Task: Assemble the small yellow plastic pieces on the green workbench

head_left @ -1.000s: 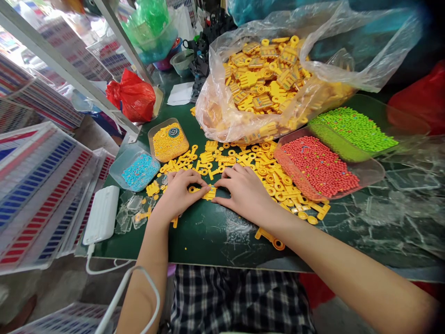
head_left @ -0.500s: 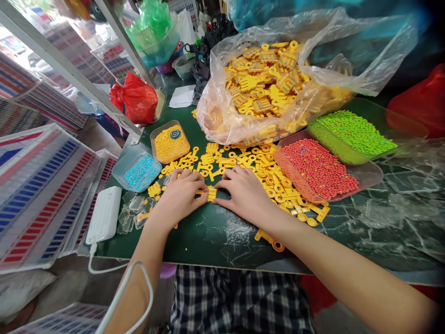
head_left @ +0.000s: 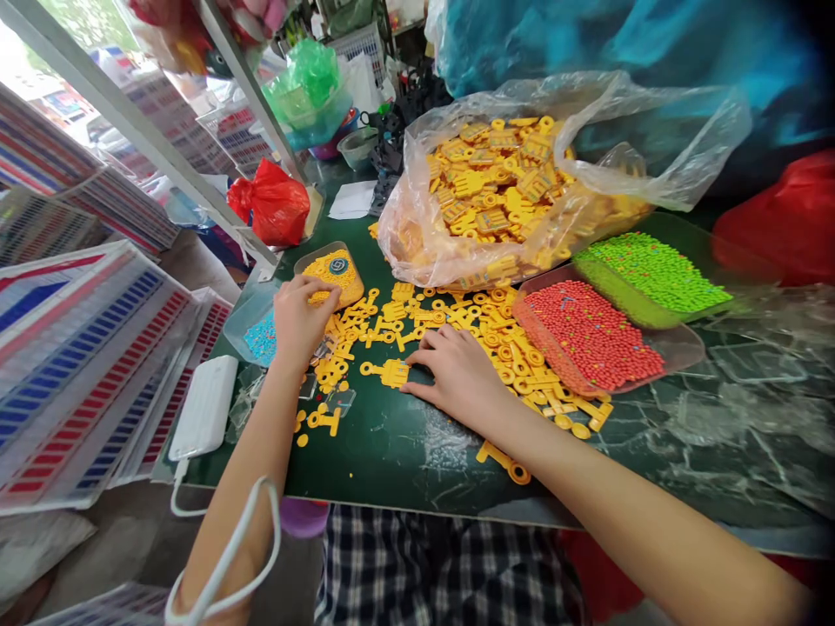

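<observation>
My right hand (head_left: 453,369) holds the end of a flat yellow plastic piece (head_left: 395,374) between thumb and fingers, against the green table. A ring-ended stem points left from that piece. My left hand (head_left: 301,317) is at the near edge of a small clear tray of yellow beads (head_left: 349,285), thumb and fingertips drawn together over the beads. What is between those fingertips, if anything, is too small to make out. Loose yellow plastic parts (head_left: 502,330) lie spread behind and beside my right hand. Under my left wrist is a tray of blue beads (head_left: 259,337), partly covered.
A clear bag (head_left: 408,204) full of yellow parts stands at the back. Trays of red beads (head_left: 587,322) and green beads (head_left: 652,269) are to the right. A white power bank (head_left: 204,407) with a cable lies at left, near a red bag (head_left: 277,204) and a metal post.
My left hand has let go of the yellow piece and moved left and away to the yellow bead tray. My right hand stays on the piece. The view has tilted slightly up.
</observation>
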Demonstrator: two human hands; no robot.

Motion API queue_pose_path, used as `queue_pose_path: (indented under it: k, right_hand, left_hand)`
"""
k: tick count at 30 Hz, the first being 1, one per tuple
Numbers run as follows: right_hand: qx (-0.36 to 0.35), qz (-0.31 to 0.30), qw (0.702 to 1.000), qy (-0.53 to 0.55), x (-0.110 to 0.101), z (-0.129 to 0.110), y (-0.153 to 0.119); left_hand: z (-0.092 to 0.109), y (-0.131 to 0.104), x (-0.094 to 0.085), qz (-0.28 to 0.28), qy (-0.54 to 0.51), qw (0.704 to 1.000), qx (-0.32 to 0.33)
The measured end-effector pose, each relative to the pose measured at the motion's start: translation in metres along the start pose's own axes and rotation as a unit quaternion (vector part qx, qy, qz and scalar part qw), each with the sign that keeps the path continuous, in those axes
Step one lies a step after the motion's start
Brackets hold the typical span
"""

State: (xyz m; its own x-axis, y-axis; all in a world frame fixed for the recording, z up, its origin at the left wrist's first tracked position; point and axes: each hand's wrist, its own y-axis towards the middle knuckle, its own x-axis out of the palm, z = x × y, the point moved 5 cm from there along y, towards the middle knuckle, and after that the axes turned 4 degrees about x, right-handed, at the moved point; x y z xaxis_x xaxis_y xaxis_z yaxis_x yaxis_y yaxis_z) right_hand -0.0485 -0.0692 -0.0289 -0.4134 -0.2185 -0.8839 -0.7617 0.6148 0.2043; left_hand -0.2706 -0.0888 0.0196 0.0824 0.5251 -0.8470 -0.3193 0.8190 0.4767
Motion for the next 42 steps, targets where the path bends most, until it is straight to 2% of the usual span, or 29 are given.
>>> queue_pose_path:
  k: [3, 4, 7, 9, 13, 17, 25, 31, 35, 38, 40, 42]
  right_hand:
    - [0.005, 0.002, 1.0, -0.002, -0.001, -0.001, 0.0]
    - [0.006, 0.0, 1.0, -0.003, -0.001, -0.001, 0.0]
    - [0.003, -0.009, 1.0, -0.004, -0.002, -0.001, 0.001]
    - [0.005, -0.016, 1.0, -0.005, -0.003, -0.001, 0.001]
    - [0.015, -0.035, 0.999, -0.005, -0.007, -0.003, 0.001]
    - [0.015, -0.047, 0.999, -0.002, -0.01, -0.003, 0.002]
    - [0.008, -0.04, 0.999, -0.013, -0.014, -0.003, 0.001]
    - [0.013, -0.053, 0.999, -0.001, -0.014, -0.003, 0.002]
    - [-0.005, -0.041, 0.999, -0.008, -0.014, -0.005, 0.002]
    - [-0.02, 0.015, 1.0, -0.019, -0.036, -0.005, 0.001]
    - [-0.002, 0.071, 0.997, -0.018, -0.065, 0.0, -0.003]
    - [0.042, 0.119, 0.992, -0.001, -0.1, 0.014, -0.014]
  left_hand:
    - [0.022, -0.025, -0.009, -0.002, 0.008, 0.999, 0.039]
    - [0.03, -0.035, -0.009, -0.021, 0.001, 0.998, 0.053]
    - [0.048, -0.063, -0.001, -0.115, -0.029, 0.989, 0.086]
    - [0.054, -0.078, 0.007, -0.157, -0.034, 0.982, 0.099]
    - [0.059, -0.091, 0.018, -0.16, -0.016, 0.981, 0.107]
    - [0.06, -0.09, 0.023, -0.155, 0.015, 0.982, 0.103]
    - [0.05, -0.086, 0.019, -0.157, 0.028, 0.984, 0.082]
    - [0.061, -0.094, 0.022, -0.171, 0.047, 0.982, 0.062]
    - [0.069, -0.08, 0.015, -0.15, 0.021, 0.986, 0.074]
    - [0.088, -0.058, 0.005, -0.123, -0.065, 0.986, 0.089]
    - [0.112, -0.041, 0.003, -0.134, -0.162, 0.972, 0.108]
    - [0.146, -0.025, 0.006, -0.15, -0.241, 0.949, 0.136]
